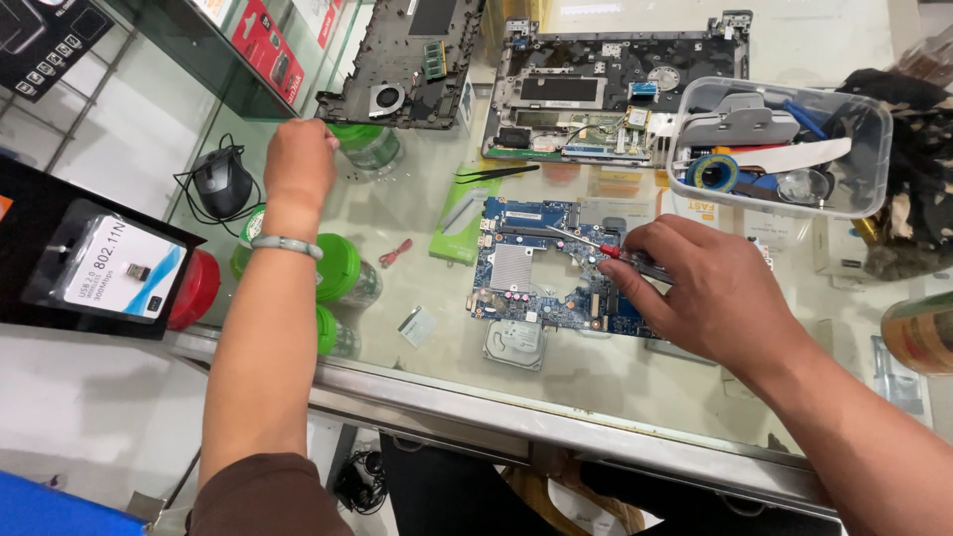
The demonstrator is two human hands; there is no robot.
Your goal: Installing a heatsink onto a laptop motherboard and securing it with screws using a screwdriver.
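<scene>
With the right hand gripping the screwdriver over the blue circuit board, keep it upright, while the left hand, loosely curled and empty, rests at 10 o'clock.

Hidden and cut-off parts

The screwdriver handle is covered by the right hand, beside the blue circuit board; the left hand's fingertips cannot be seen; the brown roll is cut off at the edge.
</scene>
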